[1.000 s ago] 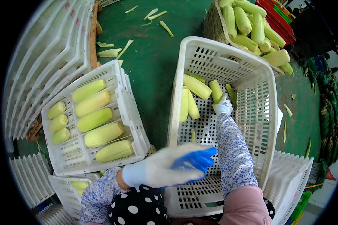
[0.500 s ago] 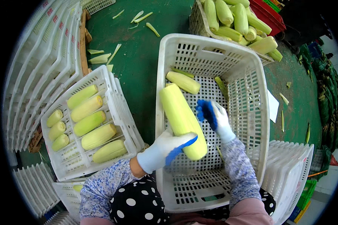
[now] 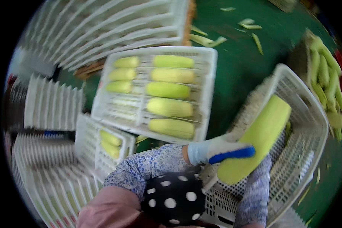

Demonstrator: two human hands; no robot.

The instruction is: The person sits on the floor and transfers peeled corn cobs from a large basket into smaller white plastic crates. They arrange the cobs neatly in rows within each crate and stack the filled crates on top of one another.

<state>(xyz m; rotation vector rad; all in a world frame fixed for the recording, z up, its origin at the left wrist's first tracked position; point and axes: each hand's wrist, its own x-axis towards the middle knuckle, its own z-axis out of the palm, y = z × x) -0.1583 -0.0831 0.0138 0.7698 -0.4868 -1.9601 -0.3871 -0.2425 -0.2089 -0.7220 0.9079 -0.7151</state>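
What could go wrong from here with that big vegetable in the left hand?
The pale green vegetable could slip: it tilts, and the left hand is the only one visible on it; the right hand is hidden.
If dropped, it might bruise against the white crate showing behind it.
Loose green strips on the floor could perhaps be a slipping hazard.

And here's my green floor [image 3: 235, 57], running from up ahead round to my right, pale husk scraps [image 3: 257, 42] scattered over it! Up to my left, a big bank of nested white crates [image 3: 117, 26], all blurred ribs, brown wood [image 3: 90, 69] showing at its foot. Lower left, another ribbed white stack [image 3: 53, 104]! Soft, flat light on the plastic, deeper gloom along my far right.
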